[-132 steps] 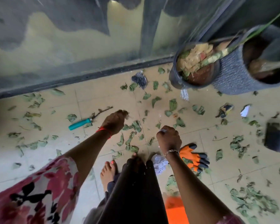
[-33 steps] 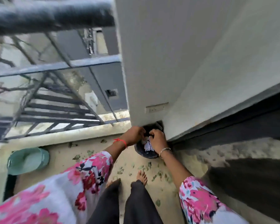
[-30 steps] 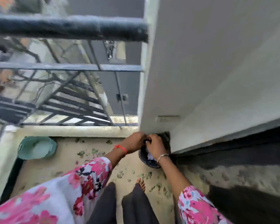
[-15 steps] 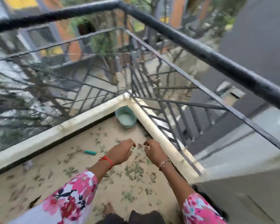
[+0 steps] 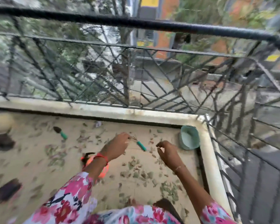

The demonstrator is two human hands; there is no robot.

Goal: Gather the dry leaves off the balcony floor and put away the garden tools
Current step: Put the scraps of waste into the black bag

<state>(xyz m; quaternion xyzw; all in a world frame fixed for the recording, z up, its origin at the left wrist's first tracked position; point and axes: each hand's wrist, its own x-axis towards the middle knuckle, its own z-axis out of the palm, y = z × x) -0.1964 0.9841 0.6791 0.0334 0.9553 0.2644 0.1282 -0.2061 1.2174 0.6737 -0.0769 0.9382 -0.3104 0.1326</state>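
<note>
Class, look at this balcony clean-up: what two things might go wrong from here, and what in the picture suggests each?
1. The left hand and right hand are bare while the orange gloves lie on the floor; the nearer teal-handled tool among the leaves might scratch them.
2. The railing has wide gaps, so loose leaves might blow through.

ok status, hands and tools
Left hand and right hand empty, fingers relaxed. Leaves all over floor. Fork, trowel, gloves lying out. Nothing blocking them.

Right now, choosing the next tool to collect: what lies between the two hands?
In the head view, a teal-handled garden tool lies between the left hand and right hand, among dry leaves.
</note>
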